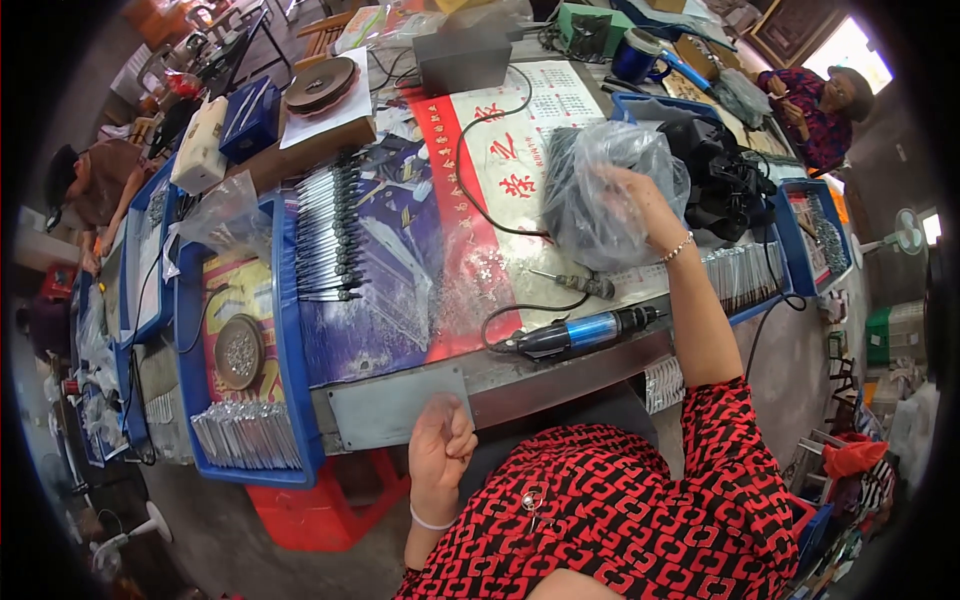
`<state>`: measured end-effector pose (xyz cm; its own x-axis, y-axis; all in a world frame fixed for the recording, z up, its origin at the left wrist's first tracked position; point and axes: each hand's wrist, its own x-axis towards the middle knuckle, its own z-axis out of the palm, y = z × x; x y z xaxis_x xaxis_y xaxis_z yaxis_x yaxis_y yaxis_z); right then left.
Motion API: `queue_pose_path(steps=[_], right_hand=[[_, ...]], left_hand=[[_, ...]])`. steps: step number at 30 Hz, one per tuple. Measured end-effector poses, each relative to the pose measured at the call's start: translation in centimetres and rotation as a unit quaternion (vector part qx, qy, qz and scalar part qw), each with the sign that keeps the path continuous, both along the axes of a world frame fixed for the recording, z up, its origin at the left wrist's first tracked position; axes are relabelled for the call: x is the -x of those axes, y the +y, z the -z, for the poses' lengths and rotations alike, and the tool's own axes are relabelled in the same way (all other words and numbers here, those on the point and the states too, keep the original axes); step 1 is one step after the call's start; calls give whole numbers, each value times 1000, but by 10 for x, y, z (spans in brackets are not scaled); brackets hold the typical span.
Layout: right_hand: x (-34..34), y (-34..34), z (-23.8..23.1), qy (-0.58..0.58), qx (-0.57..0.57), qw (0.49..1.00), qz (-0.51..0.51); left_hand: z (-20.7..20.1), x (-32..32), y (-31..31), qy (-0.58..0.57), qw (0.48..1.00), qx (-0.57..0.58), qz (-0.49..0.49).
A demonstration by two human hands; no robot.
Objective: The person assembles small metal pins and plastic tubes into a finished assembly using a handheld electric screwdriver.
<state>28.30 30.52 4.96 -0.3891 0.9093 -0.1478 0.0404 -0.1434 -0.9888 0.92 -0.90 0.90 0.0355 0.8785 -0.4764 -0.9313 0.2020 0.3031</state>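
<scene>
Clear, crinkled plastic fills my right hand [640, 205]: it is sunk into the mouth of a plastic bag [600, 190] of dark small parts, fingers spread and curled inside the film, though the wrinkles hide the tips. The bag sits on the far right part of the workbench [560, 375], just beside a heap of black parts [725, 180]. My left hand [440, 445] hangs at the near edge of the bench, fingers curled together in a loose fist, holding nothing that I can see, close to a grey metal plate [390, 405] fixed to the bench front.

The bench top is covered with printed paper sheets [440, 200], red, white and blue. A blue-bodied power tool [585, 332] lies near the front edge, its black cable [480, 150] looping back to a grey box [462, 60]. A small screwdriver [575, 283] lies between tool and bag. To my left, a blue tray [290, 330] holds rows of silvery metal pieces and a round dish [240, 350].

The room is a crowded workshop: a person in a patterned top [820, 105] sits at the far right, another person [95, 180] bends over trays at the left, and daylight comes through an opening behind.
</scene>
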Motion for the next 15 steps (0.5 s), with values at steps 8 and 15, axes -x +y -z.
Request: queue_pose_path(steps=[8,15], right_hand=[[-3,17,26,-443,-388,804,-83],[24,-2,-9,-630,-296,714,-68]], left_hand=[[-9,-10,11,0,999,-14,31],[-12,-8,12,-21,999,-5,26]])
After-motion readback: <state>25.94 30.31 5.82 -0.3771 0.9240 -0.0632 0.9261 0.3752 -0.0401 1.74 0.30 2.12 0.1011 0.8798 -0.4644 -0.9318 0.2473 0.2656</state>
